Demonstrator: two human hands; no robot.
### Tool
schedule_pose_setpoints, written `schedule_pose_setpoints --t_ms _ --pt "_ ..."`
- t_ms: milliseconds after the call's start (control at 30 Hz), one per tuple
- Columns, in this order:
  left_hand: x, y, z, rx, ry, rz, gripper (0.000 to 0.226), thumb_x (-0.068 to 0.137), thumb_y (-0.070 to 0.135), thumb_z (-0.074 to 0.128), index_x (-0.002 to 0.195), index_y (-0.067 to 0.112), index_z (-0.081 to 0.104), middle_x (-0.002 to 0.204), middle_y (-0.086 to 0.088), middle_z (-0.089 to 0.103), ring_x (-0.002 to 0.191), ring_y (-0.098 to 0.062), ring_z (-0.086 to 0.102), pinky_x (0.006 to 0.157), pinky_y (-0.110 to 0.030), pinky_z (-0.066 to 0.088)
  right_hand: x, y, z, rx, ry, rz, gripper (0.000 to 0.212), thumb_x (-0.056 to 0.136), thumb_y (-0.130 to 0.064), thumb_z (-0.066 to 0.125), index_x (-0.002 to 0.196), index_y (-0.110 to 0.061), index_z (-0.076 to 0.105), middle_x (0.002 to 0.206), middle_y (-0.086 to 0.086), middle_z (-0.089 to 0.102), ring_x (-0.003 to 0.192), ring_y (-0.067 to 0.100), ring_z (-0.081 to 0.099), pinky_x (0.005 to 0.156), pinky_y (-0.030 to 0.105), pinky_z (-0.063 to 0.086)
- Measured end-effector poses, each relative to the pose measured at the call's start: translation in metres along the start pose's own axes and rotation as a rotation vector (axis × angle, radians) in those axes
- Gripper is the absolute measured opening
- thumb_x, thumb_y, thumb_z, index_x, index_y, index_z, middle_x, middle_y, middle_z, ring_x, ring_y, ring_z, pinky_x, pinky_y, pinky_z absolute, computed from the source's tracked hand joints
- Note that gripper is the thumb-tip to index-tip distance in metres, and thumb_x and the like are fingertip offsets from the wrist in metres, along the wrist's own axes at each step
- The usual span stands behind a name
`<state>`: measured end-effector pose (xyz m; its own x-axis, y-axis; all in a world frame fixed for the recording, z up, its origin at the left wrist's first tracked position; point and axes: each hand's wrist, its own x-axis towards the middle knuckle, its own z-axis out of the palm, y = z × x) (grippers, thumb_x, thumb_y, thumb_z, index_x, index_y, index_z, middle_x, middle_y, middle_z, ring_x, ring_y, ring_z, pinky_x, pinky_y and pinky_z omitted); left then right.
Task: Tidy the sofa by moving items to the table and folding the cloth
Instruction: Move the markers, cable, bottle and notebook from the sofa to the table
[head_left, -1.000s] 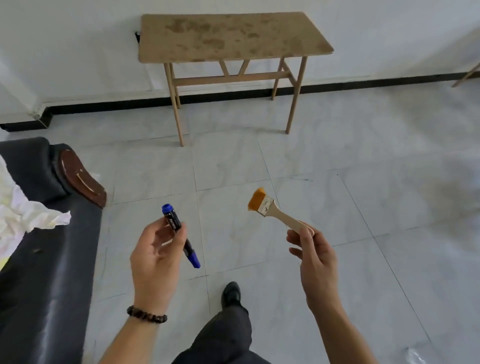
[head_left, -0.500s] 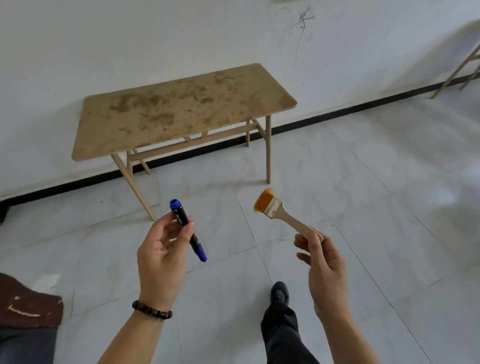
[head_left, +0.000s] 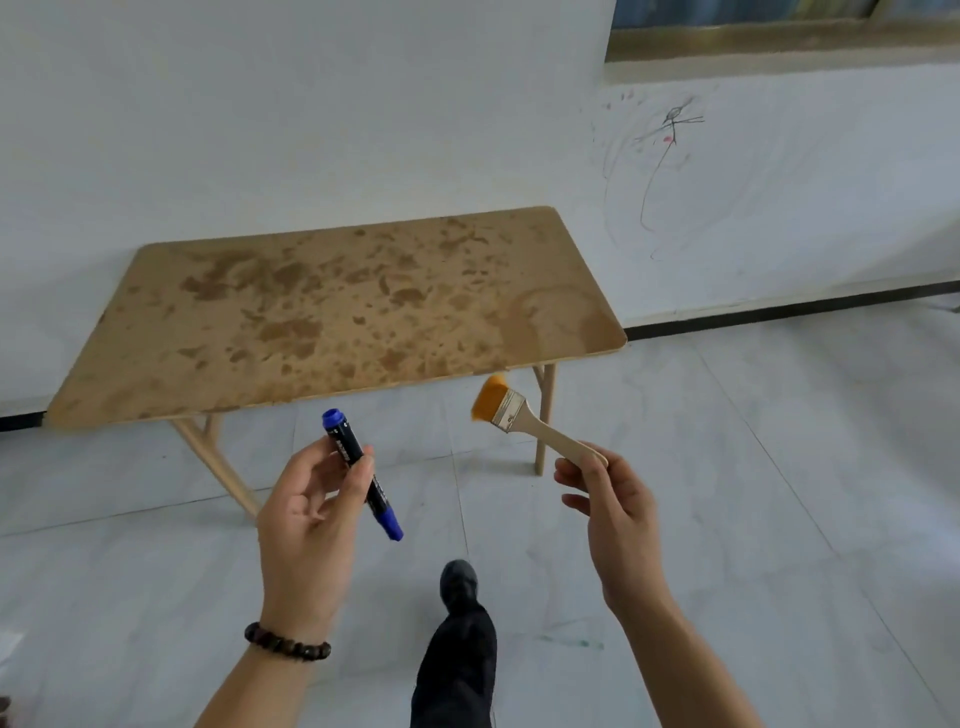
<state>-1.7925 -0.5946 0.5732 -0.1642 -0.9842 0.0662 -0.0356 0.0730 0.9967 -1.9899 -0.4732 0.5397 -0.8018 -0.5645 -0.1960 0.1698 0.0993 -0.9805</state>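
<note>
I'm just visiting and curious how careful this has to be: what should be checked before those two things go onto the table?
1. Left hand holds the marker securely: ok, curled round its barrel.
2. Right hand holds the brush securely: ok, pinching the handle end.
3. Room on the table: ok, broad bare stained top in view.
4. Table within arm's reach: cannot tell; both hands appear short of its near edge.
5. Floor ahead of the shoe: ok, plain tiles.

- A bracelet (head_left: 287, 643) of dark brown round beads circles the wrist of your left hand (head_left: 306, 525).
- Your trouser leg (head_left: 457, 670) is black.
- Your shoe (head_left: 458, 581) is black.
</note>
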Motion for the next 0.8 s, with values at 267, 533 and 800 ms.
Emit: schedule_pose_setpoints --t_ms 267,533,800 --pt "0.203 -0.029 0.147 -0.069 -0.068 -0.118 0.018 0.087 0.017 0.070 0.104 0.016 0.069 0.095 0.000 0.073 0.091 -0.018 0.070 0.082 -0.031 0.057 0.221 -0.041 0.042 -0.014 0.029 0.019 0.022 0.102 -0.023 0.050 0.103 -0.017 0.071 0.090 0.002 0.075 0.089 0.017 0.072 0.080 0.035 0.056" --pt "0.377 -0.012 0.300 0.002 -0.235 -0.135 0.025 0.092 0.008 0.063 0.113 0.020 0.063 0.104 0.004 0.074 0.101 -0.008 0.068 0.087 -0.030 0.055 0.424 -0.096 0.056 0.074 0.085 0.033 0.018 0.101 -0.021 0.054 0.105 -0.015 0.070 0.093 0.005 0.075 0.089 0.017 0.071 0.077 0.033 0.053" --pt "0.508 -0.075 0.446 0.170 -0.149 -0.244 0.024 0.093 0.011 0.062 0.114 0.023 0.064 0.101 0.003 0.071 0.092 -0.010 0.069 0.087 -0.031 0.055 0.657 -0.080 0.070 0.060 -0.102 0.272 0.021 0.101 -0.026 0.053 0.110 -0.016 0.070 0.098 0.002 0.076 0.097 0.020 0.071 0.083 0.036 0.057"
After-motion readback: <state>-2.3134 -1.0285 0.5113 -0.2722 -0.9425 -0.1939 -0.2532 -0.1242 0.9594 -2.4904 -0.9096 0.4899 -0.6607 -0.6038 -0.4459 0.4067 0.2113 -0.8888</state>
